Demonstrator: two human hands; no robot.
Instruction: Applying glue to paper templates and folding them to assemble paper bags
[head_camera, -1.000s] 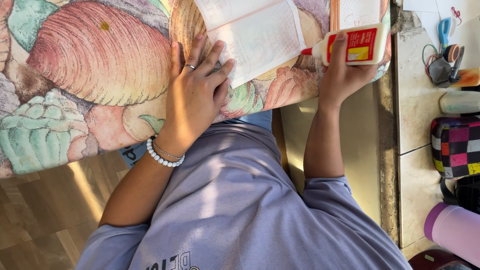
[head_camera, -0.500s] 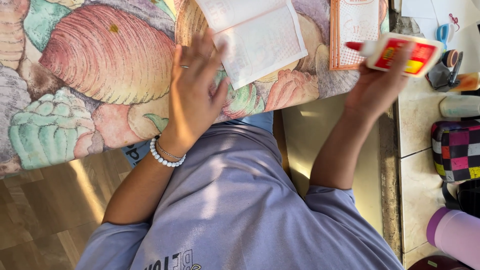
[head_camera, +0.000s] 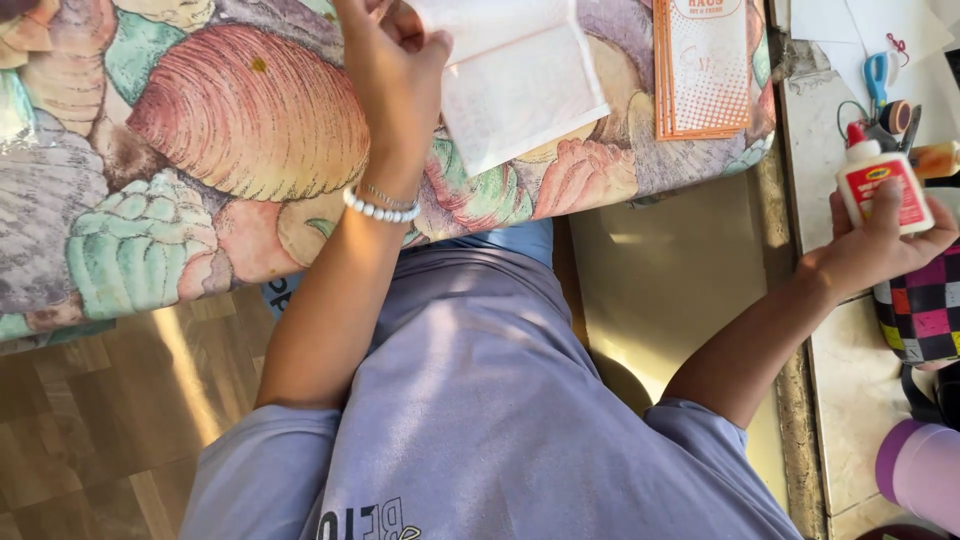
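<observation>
My right hand (head_camera: 875, 245) holds a white glue bottle (head_camera: 880, 185) with a red cap and red label, upright, over the stone ledge at the right. My left hand (head_camera: 395, 65), with a pearl bracelet at the wrist, rests on the shell-patterned tablecloth (head_camera: 200, 180) and pinches the left edge of a white sheet of paper (head_camera: 515, 85). An orange patterned card (head_camera: 703, 65) lies to the right of that paper.
On the stone ledge (head_camera: 850, 400) lie blue-handled scissors (head_camera: 878, 72), a small tape roll and white paper. A checkered pouch (head_camera: 925, 310) and a pink bottle (head_camera: 920, 470) sit at the right edge. Wooden floor shows at lower left.
My right hand has carried the glue bottle from over the table out to the right ledge and turned it upright. My left hand has shifted up to the paper's edge.
</observation>
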